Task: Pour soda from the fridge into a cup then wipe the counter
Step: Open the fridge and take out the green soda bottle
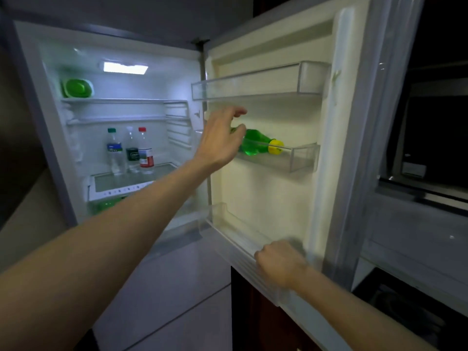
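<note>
So the green see-through plastic soda bottle (253,144) with the yellow cap is just lying on its side in the middle clear door shelf (301,158) of the wide-open white fridge (157,87), cap pointing toward the door's outer edge.

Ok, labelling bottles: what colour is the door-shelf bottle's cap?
Yellow cap on the green bottle, clearest in the head view.
</note>
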A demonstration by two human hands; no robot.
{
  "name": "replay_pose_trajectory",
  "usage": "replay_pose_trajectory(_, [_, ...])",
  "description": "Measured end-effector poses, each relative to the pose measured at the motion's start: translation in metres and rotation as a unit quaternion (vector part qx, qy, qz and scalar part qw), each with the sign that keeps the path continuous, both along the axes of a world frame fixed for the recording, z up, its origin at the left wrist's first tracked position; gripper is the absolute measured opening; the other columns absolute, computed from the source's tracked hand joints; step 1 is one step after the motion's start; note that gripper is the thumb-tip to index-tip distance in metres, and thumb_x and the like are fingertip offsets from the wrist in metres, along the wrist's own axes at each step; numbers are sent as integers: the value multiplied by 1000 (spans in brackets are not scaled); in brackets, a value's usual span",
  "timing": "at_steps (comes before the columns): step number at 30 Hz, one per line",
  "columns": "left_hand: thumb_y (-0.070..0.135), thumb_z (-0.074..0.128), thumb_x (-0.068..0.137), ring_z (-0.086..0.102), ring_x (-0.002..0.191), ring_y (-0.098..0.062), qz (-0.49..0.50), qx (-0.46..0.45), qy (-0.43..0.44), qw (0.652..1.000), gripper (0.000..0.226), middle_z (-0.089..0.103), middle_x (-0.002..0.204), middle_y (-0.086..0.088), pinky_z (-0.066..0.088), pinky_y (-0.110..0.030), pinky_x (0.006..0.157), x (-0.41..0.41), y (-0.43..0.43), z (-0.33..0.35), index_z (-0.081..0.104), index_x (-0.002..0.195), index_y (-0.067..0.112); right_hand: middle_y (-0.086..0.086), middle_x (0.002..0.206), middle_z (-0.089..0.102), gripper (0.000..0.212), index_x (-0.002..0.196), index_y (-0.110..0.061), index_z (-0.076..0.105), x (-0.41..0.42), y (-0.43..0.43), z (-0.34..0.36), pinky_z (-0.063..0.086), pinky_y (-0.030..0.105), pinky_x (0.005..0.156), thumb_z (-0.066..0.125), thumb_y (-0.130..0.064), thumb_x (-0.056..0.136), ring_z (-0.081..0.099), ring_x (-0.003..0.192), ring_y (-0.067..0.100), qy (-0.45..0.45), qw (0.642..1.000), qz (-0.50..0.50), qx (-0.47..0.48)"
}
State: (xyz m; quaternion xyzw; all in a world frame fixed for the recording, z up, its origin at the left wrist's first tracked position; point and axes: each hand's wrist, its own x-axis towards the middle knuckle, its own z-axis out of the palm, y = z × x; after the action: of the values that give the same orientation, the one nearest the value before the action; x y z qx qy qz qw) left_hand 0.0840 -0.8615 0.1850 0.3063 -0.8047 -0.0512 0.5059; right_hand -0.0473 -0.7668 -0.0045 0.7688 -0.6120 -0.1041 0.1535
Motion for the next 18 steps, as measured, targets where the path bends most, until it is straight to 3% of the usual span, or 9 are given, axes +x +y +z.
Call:
replay_pose_trajectory(2, [15,55,92,52,124,-17,-40,49,-90,994,38,60,133,-3,37,-24,103,-16,1,18,59,130,15,15,85,65,28,69,-10,49,-9,-2,6,29,30,54,44,-20,94,55,63,28,-39,999,-14,4])
replay_pose_trajectory(4, [13,56,91,51,127,-16,-58,106,-162,979,42,57,138,-2,35,-18,98,-30,3,28,59,133,18,16,92,68,30,85,-5,63,-16,-4,17,33,30,58,42,-24,94,63,76,32,-90,996,-25,-7])
replay_pose_trajectory(6, [10,56,87,56,117,-18,-57,145,-219,963,44,61,131,-3,41,-20,94,-41,1,33,62,130,22,15,97,68,32,98,-6,67,-21,-8,34,41,31,62,43,-27,94,64,84,34,-131,990,-29,-33])
replay_pose_trajectory(8, [8,57,79,58,98,-19,-73,180,-264,945,49,65,114,-5,47,-24,81,-49,0,35,67,124,25,14,99,68,33,102,-8,68,-22,-10,53,48,34,68,43,-29,94,64,85,33,-164,984,-25,-59])
replay_pose_trajectory(10, [2,55,75,57,95,-21,-76,187,-298,933,55,63,112,-6,47,-26,74,-56,-1,38,66,123,27,13,100,69,32,103,-11,68,-24,-11,69,50,34,71,44,-29,94,64,86,32,-185,980,-23,-73])
replay_pose_trajectory(12, [-3,52,77,53,111,-26,-56,161,-352,920,64,57,127,-7,49,-30,86,-62,-5,42,60,130,32,10,103,69,30,105,-15,68,-24,-8,82,49,34,71,44,-29,94,63,88,31,-195,977,-16,-83])
replay_pose_trajectory(15, [-3,47,79,37,128,-32,-11,104,-443,890,68,41,139,-9,35,-42,108,-68,-11,43,50,137,32,7,108,69,30,111,-19,66,-19,2,102,47,34,72,43,-30,95,63,94,30,-189,975,9,-119])
replay_pose_trajectory(18, [0,40,85,31,130,-34,8,55,-500,864,58,33,138,-11,29,-47,112,-67,-19,42,50,135,26,4,108,69,32,112,-17,65,-14,17,125,52,40,74,40,-26,94,65,91,30,-168,958,75,-221])
